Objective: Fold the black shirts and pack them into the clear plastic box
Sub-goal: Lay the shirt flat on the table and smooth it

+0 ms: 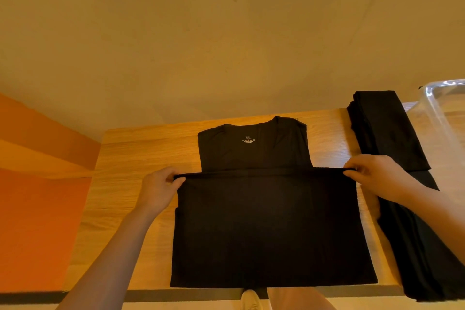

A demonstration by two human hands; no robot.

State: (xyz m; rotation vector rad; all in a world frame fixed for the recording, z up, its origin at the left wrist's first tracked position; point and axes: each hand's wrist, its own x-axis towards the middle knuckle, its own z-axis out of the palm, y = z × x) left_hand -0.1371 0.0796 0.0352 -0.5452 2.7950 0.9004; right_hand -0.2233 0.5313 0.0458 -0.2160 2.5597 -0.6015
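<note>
A black shirt (264,221) lies on the wooden table (141,148), collar end far from me with an XL label showing. Its lower half is doubled up toward the collar, and the hem edge is stretched straight across the middle. My left hand (159,190) pinches the left corner of that edge. My right hand (377,176) pinches the right corner. A stack of folded black shirts (385,131) sits at the right, and more black cloth (422,246) runs down toward the table's near right edge. The clear plastic box (442,108) stands at the far right, partly cut off.
An orange surface (37,209) lies left of the table. A beige wall (226,33) rises behind it. Below the table's front edge I see a leg and a light shoe (249,299). Bare wood shows left of the shirt.
</note>
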